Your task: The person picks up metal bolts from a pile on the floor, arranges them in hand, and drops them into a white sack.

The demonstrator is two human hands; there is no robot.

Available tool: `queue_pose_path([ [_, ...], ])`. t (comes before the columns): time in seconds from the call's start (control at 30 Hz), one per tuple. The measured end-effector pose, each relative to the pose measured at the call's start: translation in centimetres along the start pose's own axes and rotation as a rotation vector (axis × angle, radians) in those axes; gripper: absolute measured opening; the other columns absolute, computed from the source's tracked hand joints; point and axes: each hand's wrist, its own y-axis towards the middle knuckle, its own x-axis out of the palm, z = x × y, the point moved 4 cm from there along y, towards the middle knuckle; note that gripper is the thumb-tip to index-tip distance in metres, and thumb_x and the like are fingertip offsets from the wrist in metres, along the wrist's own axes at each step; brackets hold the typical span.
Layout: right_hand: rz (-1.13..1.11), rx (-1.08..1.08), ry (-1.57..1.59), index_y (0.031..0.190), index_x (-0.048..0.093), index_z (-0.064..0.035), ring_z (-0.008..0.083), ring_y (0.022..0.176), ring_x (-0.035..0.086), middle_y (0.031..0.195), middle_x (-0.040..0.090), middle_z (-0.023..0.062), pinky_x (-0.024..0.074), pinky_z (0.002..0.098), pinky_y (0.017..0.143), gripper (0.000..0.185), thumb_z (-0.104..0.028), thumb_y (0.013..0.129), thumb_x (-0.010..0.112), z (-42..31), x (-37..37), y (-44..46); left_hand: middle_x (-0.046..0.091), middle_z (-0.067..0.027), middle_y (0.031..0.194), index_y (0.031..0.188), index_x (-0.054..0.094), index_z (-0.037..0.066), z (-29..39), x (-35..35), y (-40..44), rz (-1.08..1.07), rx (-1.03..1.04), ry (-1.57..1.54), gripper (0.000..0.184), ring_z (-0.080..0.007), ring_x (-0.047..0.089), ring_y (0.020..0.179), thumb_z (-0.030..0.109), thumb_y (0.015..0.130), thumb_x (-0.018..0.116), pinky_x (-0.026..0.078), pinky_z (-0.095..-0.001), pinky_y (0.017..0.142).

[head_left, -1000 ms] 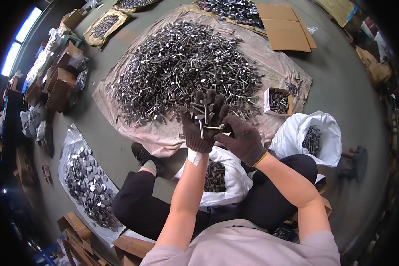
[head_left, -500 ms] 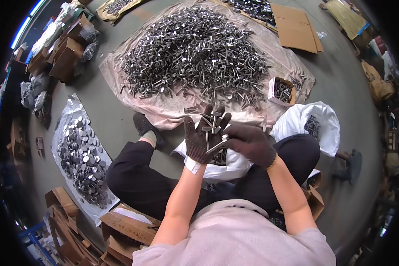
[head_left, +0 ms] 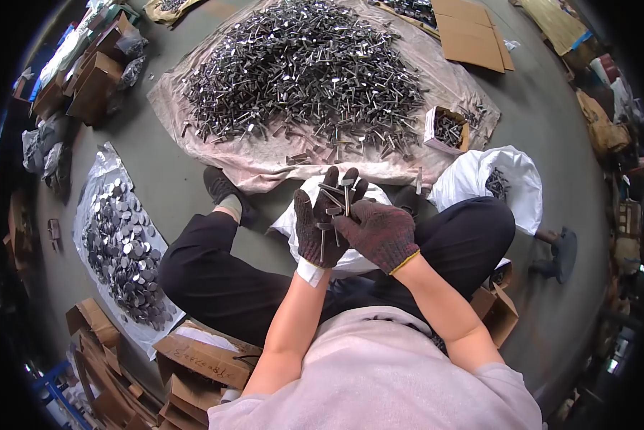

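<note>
Several T-shaped metal pieces [head_left: 346,188] lie across the palm and fingers of my left hand [head_left: 316,233], which is gloved and turned up with its fingers partly spread. My right hand [head_left: 381,231], also gloved, is closed, its fingertips touching the pieces at the left palm; what it grips is hidden. Below both hands is a white sack [head_left: 287,221] between the legs. Beyond them a large pile of similar metal pieces [head_left: 300,72] rests on a pale cloth [head_left: 171,118].
Right of the cloth stand a small box of pieces [head_left: 447,130] and another white sack [head_left: 526,190]. Round metal discs [head_left: 125,251] lie on plastic sheeting at the left. Cardboard boxes [head_left: 207,358] sit at the lower left, flat cardboard [head_left: 469,32] at the top right.
The right hand has moved left over the left palm, and the piece seen at its fingertips is now hidden. The left hand still holds several pieces. The view has shifted.
</note>
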Motion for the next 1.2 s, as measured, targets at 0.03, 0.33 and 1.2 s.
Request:
queue_pose_path([
  [0.03,0.017,0.017,0.063,0.084,0.071,-0.0089,0.0360,0.077,0.068,0.079,0.068,0.0156,0.0526,0.0448,0.067,0.036,-0.045,0.087,0.066,0.2,0.2,0.0,0.035,-0.0163,0.159,0.156,0.033,0.015,0.1,-0.2,-0.1,-0.004,0.004,0.010,0.082,-0.0364,0.037,0.143,0.069,0.095,0.044,0.036,-0.0527,0.114],
  [0.33,0.405,-0.138,0.196,0.074,0.067,-0.0045,0.0369,0.064,0.063,0.068,0.061,0.0181,0.0484,0.0418,0.056,0.020,-0.022,0.084,0.070,1.3,-1.2,-2.1,0.035,-0.0182,0.158,0.154,0.037,0.013,0.6,-0.1,-0.8,-0.016,-0.045,-0.282,0.080,-0.0390,0.038,0.143,0.064,0.094,0.053,0.031,-0.0549,0.118],
  [1.2,0.201,-0.139,0.432,0.079,0.069,-0.0008,0.0252,0.057,0.063,0.066,0.064,0.0143,0.0480,0.0356,0.055,0.016,-0.014,0.088,0.072,1.1,-0.7,-4.4,0.022,-0.0215,0.163,0.157,0.033,0.015,-0.2,-0.4,-1.9,-0.020,-0.078,-0.474,0.076,-0.0423,0.022,0.150,0.062,0.098,0.044,0.016,-0.0623,0.121],
])
